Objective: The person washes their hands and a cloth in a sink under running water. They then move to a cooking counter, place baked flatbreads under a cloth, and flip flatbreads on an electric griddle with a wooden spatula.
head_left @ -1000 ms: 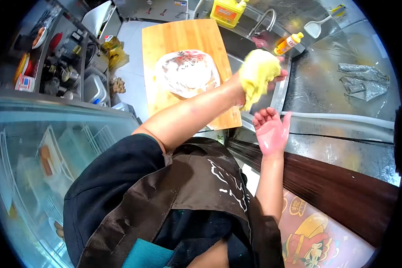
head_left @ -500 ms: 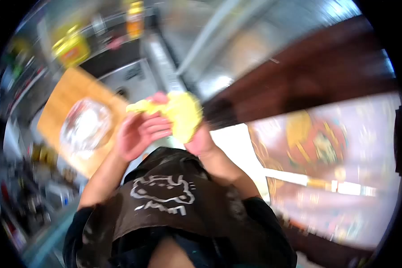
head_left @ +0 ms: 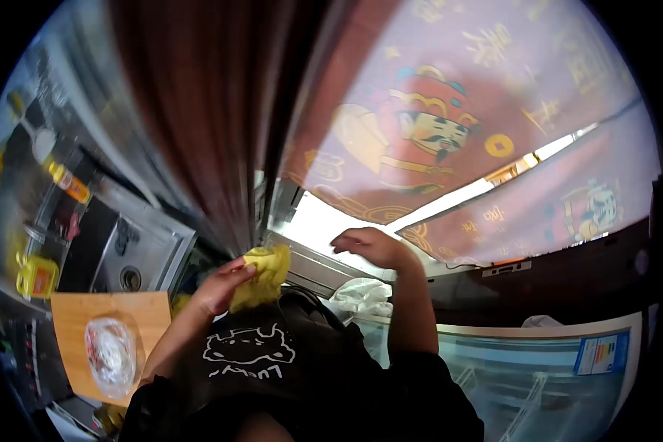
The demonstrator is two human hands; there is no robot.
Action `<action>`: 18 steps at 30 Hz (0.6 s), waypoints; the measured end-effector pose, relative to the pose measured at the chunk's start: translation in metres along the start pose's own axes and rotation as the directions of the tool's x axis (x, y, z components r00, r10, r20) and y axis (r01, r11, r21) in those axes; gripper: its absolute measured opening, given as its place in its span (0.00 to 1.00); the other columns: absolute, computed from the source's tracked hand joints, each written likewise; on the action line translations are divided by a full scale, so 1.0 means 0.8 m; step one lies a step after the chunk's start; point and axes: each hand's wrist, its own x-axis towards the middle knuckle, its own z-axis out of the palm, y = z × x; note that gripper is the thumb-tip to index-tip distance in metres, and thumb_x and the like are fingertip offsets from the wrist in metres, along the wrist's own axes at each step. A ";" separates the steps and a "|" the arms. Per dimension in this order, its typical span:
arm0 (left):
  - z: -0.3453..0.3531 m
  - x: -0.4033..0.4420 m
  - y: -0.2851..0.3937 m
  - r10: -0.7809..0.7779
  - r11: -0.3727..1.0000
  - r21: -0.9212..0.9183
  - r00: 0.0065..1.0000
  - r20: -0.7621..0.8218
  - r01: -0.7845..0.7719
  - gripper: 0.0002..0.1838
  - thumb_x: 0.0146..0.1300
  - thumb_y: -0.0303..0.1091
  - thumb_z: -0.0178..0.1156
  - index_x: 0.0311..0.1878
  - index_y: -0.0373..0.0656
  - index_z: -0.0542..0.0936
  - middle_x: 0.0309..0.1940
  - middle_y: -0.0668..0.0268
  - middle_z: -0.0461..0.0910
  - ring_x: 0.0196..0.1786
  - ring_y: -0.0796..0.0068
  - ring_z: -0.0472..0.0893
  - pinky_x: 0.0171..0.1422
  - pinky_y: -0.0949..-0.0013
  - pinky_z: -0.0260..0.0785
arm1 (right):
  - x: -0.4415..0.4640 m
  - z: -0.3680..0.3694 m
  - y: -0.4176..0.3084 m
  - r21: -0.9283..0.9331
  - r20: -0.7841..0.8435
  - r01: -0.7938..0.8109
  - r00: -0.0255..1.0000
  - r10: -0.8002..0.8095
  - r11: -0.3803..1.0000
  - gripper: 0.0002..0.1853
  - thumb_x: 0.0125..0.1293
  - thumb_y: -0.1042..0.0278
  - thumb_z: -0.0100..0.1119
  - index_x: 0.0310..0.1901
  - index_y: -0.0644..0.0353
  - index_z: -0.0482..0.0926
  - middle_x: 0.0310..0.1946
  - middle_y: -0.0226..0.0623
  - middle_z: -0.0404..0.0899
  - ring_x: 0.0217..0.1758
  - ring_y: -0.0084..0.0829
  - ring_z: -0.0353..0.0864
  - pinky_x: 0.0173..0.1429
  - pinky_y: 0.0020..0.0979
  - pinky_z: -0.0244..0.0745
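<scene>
At the lower centre-left, my left hand (head_left: 221,288) pinches a crumpled yellow cloth (head_left: 267,269), which hangs in front of the dark apron (head_left: 250,346). My right hand (head_left: 366,245) is raised to the right of the cloth, fingers loosely bent and pointing left, with nothing visible in them. Behind it hangs a pinkish curtain (head_left: 449,158) printed with cartoon figures, and bright light comes in below its edge. My two hands are apart, and the right one touches nothing that I can make out.
On the left are a sink (head_left: 136,254), a wooden board (head_left: 74,346) with a plastic-covered plate (head_left: 112,357), a yellow jug (head_left: 37,275) and an orange bottle (head_left: 69,183). A glass-topped freezer (head_left: 508,335) stands at lower right. A white bag (head_left: 363,296) lies beside it.
The view has swung right, from board and sink to curtain and freezer. The cloth, earlier out over the sink and then between both hands, is now in my left hand; my right hand has moved away.
</scene>
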 end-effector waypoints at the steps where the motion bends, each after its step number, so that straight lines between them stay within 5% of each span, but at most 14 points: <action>1: 0.032 0.020 0.011 -0.039 0.998 0.041 0.999 0.018 0.038 0.25 0.72 0.37 0.54 0.68 0.39 0.65 0.57 0.57 0.77 0.58 0.63 0.79 0.61 0.60 0.74 | -0.032 -0.026 0.002 0.197 -0.138 -0.151 0.974 0.180 0.969 0.19 0.75 0.55 0.50 0.51 0.64 0.80 0.43 0.38 0.84 0.48 0.30 0.82 0.55 0.31 0.76; 3: 0.109 0.066 0.040 -0.109 0.989 0.108 0.993 0.048 0.103 0.25 0.72 0.37 0.54 0.68 0.38 0.65 0.56 0.57 0.77 0.56 0.64 0.79 0.59 0.61 0.75 | -0.087 -0.077 0.098 0.504 -0.469 -0.064 0.818 0.334 0.861 0.19 0.75 0.54 0.48 0.52 0.62 0.79 0.42 0.36 0.83 0.49 0.30 0.82 0.54 0.33 0.77; 6: 0.163 0.189 0.018 -0.094 0.966 0.257 0.976 0.196 0.042 0.24 0.72 0.36 0.53 0.68 0.37 0.65 0.55 0.58 0.77 0.53 0.67 0.80 0.56 0.63 0.76 | -0.148 -0.158 0.129 0.456 -0.807 0.111 0.469 0.358 0.883 0.24 0.75 0.58 0.48 0.66 0.64 0.67 0.53 0.41 0.78 0.55 0.33 0.79 0.55 0.35 0.77; 12: 0.314 0.371 0.017 -0.201 0.953 0.292 0.894 0.401 0.083 0.23 0.73 0.34 0.51 0.68 0.39 0.65 0.55 0.61 0.77 0.53 0.72 0.80 0.56 0.66 0.76 | -0.236 -0.281 0.196 0.356 -0.910 0.251 -0.127 0.395 0.900 0.27 0.76 0.64 0.43 0.72 0.67 0.54 0.67 0.51 0.65 0.63 0.42 0.73 0.60 0.37 0.74; 16: 0.351 0.485 0.037 -0.187 0.962 0.265 0.865 0.465 0.066 0.20 0.73 0.34 0.51 0.66 0.40 0.68 0.55 0.62 0.77 0.51 0.72 0.81 0.54 0.66 0.77 | -0.280 -0.309 0.185 0.227 -0.879 0.192 -0.381 0.286 0.955 0.25 0.77 0.64 0.41 0.70 0.68 0.57 0.65 0.50 0.68 0.60 0.39 0.75 0.58 0.35 0.74; 18: 0.347 0.530 0.067 -0.144 0.982 0.175 0.864 0.482 0.066 0.21 0.73 0.34 0.52 0.66 0.40 0.68 0.56 0.62 0.77 0.54 0.70 0.80 0.57 0.65 0.75 | -0.303 -0.315 0.193 0.182 -0.886 0.173 -0.398 0.238 0.968 0.25 0.77 0.65 0.41 0.70 0.67 0.58 0.64 0.50 0.69 0.59 0.38 0.75 0.58 0.36 0.74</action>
